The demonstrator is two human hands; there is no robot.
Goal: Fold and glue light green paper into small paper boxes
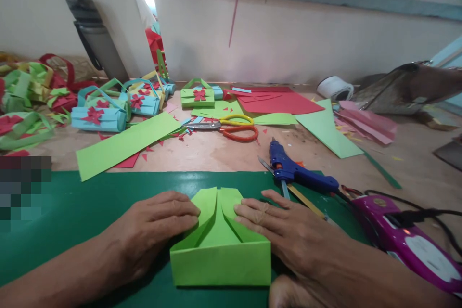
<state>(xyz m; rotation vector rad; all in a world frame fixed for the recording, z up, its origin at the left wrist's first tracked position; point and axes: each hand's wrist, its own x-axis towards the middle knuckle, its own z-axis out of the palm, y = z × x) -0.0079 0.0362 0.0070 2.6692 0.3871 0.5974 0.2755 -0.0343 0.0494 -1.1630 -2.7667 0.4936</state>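
A light green folded paper piece [221, 263] rests on the green mat [108, 187], its front wall standing upright and two side flaps folded inward with a narrow gap between them. My left hand [155, 224] lies with fingertips on the left flap, fingers stretched out close together. On the right flap rest the fingers of my right hand [285, 226], stretched and slightly apart, palm down. Neither hand wraps round the paper; both touch it from the sides.
A blue glue gun [303, 173] and a purple power strip [407, 240] with cables lie to the right. Beyond the mat are scissors [238, 127], a green strip [126, 147], red sheets [277, 100], small paper bags [99, 118] and a grey bottle [99, 41].
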